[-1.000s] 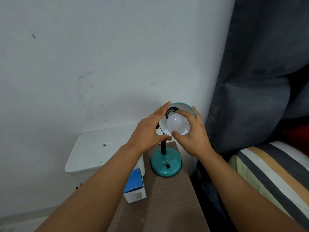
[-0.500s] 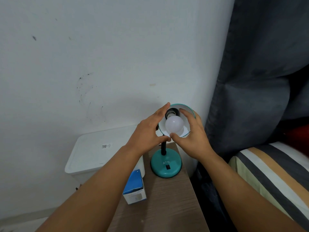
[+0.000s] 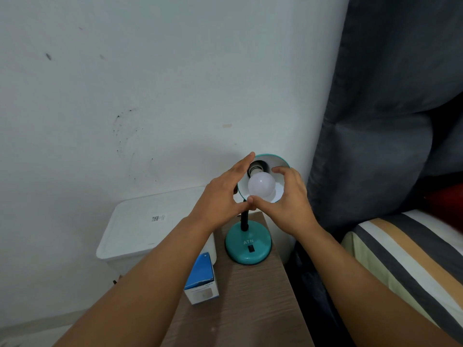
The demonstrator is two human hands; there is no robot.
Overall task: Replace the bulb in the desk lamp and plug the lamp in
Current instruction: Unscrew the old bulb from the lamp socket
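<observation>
Hands: left (image 3: 220, 194) gripping shade (image 3: 275, 162), right (image 3: 288, 199) now loosened off bulb (image 3: 261, 185).

White round bulb (image 3: 261, 184) sits in the socket of the teal desk lamp (image 3: 248, 244) — shade tilted upward.

Wooden table (image 3: 253, 309): lamp (image 3: 248, 244), blue box (image 3: 201, 279).
</observation>
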